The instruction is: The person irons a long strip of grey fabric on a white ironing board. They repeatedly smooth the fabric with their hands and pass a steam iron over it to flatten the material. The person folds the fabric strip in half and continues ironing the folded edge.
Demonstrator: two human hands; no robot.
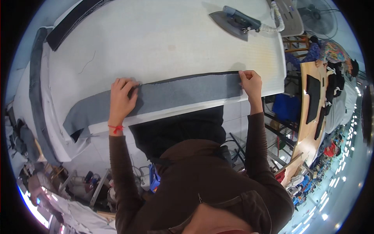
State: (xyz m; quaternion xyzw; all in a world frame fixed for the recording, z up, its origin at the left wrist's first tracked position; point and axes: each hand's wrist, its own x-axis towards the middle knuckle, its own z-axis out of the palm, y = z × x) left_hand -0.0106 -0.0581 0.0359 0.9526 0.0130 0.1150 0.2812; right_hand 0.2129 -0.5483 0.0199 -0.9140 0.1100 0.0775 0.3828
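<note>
Bare pad [156, 43], iron [233, 21] beyond

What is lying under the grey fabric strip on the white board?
Under the strip the white board shows around it, with a black edge along the far side. Both hands press on it; what lies directly beneath is covered.

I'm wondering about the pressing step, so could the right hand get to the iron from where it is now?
Probably yes. The right hand pins the end of the grey fabric strip, and only bare white table lies between it and the iron. It would first have to let go of the strip.
</note>
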